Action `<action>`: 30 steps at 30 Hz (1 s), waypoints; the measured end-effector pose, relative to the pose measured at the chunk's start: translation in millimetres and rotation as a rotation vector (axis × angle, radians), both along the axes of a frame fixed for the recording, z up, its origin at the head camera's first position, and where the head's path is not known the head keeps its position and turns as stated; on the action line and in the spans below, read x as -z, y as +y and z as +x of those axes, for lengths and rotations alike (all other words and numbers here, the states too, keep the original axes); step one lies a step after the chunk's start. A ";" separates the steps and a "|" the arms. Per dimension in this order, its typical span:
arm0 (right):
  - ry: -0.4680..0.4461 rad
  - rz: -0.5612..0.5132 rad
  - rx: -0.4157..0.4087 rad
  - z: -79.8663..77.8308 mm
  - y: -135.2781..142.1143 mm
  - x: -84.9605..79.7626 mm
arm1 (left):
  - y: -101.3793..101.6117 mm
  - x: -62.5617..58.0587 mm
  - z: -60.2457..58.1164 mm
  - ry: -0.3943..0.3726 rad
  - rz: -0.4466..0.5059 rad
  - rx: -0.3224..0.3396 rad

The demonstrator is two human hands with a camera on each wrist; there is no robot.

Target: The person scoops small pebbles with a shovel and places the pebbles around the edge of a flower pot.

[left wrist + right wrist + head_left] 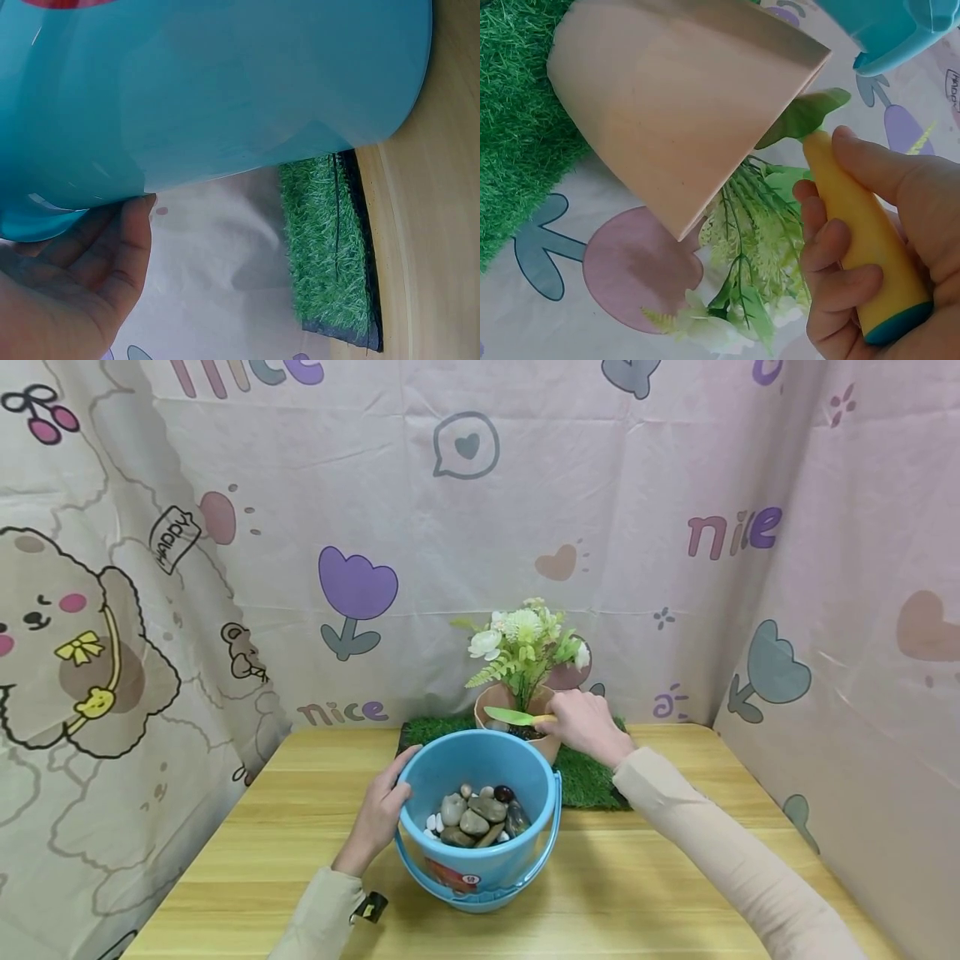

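Note:
My left hand (378,814) grips the left rim of a blue plastic bucket (517,870), with the thumb over the edge. Stones (474,822) in grey, brown and white lie in the bucket's bottom. Behind it stands a peach flowerpot (553,748) holding dark soil and white-and-green flowers (523,639). Over the pot's mouth, my right hand (588,722) holds a small trowel (510,717) by its yellow handle. In the right wrist view, fingers wrap round that handle, and the trowel's green blade is partly hidden behind the pot's rim. A pale stone (495,725) shows beneath the blade.
The pot stands on an artificial grass mat (588,781) at the back of the wooden table (300,827). A patterned cloth (465,543) hangs behind and at both sides. The bucket's handle (551,835) hangs down at its front.

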State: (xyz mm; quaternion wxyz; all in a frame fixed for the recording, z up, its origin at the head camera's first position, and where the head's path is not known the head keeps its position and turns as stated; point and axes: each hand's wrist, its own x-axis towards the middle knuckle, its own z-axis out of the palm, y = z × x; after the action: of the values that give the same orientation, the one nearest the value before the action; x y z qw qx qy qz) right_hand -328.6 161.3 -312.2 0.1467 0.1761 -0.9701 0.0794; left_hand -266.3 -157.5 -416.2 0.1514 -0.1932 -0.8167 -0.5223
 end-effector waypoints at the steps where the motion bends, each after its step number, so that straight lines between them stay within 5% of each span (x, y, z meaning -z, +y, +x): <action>1: -0.003 -0.005 -0.007 0.9 0.4 0.2 | 0.1 0.1 -0.2 0.000 -0.002 0.000; 17: 0.096 -0.027 -0.102 13.4 5.3 21.3 | -0.4 2.0 -1.8 -0.014 0.004 -0.002; 30: 0.197 -0.075 -0.168 30.2 5.0 21.5 | 0.2 0.7 -1.2 -0.008 -0.001 -0.002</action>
State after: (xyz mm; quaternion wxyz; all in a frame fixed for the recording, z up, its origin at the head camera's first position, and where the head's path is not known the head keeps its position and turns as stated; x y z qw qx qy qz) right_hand -298.4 166.2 -333.7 0.2408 0.2582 -0.9291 0.1100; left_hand -267.4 -157.3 -416.8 0.1483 -0.1903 -0.8178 -0.5224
